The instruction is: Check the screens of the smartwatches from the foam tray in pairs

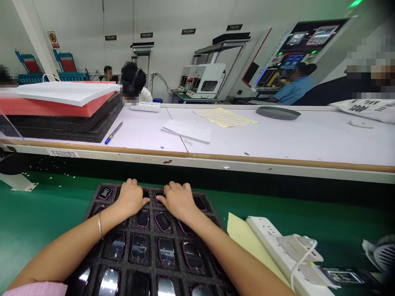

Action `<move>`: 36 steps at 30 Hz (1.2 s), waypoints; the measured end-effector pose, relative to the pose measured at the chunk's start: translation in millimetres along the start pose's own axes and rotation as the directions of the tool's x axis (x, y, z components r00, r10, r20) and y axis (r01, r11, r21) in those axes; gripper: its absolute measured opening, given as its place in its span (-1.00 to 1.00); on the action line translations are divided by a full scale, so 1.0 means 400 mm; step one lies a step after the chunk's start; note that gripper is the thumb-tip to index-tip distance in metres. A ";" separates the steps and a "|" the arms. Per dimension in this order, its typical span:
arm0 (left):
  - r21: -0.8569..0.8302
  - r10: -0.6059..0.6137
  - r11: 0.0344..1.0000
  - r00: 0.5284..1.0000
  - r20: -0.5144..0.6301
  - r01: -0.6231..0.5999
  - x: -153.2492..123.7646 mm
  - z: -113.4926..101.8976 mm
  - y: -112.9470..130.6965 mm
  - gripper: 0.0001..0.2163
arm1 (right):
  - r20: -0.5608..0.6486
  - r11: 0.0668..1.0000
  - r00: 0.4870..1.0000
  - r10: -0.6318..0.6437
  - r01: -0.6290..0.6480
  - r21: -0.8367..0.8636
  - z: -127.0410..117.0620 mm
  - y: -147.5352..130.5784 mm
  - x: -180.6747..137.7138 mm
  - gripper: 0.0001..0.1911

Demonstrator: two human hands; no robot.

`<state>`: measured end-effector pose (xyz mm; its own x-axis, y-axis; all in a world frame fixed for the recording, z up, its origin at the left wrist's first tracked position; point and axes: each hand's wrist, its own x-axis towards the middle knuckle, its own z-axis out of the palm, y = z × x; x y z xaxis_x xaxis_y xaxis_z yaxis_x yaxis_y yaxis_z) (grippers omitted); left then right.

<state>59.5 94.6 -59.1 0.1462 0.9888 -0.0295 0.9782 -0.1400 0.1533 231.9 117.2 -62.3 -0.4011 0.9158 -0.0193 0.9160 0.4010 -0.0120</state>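
Observation:
A dark foam tray (154, 232) with rows of square pockets lies below the bench in front of me. Smartwatches with dark screens and purplish frames, such as one watch (166, 251), sit in the pockets. My left hand (132, 197) is closed over the tray's far edge, left of centre, its thumb lying inward. Beside it, a short gap to the right, my right hand (179, 200) grips the same edge with its fingers curled down. Its thumb rests by a watch in the far row. The fingertips of both hands are hidden.
Along the far side runs a white bench (228, 144), bearing stacked foam sheets (61, 119), a pen (113, 133), papers (187, 131) and a grey oval tray (278, 113). At right lie a power strip (277, 246) and yellow paper (247, 238). Several people sit beyond.

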 end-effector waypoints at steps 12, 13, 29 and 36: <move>-0.415 0.013 0.908 0.996 -0.093 -0.051 -0.025 0.016 -0.025 -0.89 | -0.067 0.907 0.997 -0.027 0.052 0.419 0.059 0.003 0.005 -0.84; -0.547 0.002 0.835 0.995 -0.096 -0.054 -0.027 0.012 -0.029 -0.85 | -0.082 0.889 0.996 -0.027 0.061 0.453 0.064 0.006 0.005 -0.86; -0.974 -0.152 0.077 0.968 0.199 0.212 -0.039 -0.014 -0.028 -0.57 | 0.200 -0.496 0.963 -0.180 -0.264 0.827 0.055 0.014 -0.007 -0.57; -0.930 -0.141 0.368 0.988 -0.061 -0.005 -0.042 0.001 -0.030 -0.66 | 0.158 -0.398 0.976 -0.149 -0.205 0.894 0.032 0.042 -0.013 -0.48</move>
<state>45.6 79.7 -60.7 -0.0027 0.9999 0.0098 0.2219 -0.0089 0.9750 249.4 119.0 -75.1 -0.5282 0.8310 -0.1746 -0.2854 -0.3673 -0.8852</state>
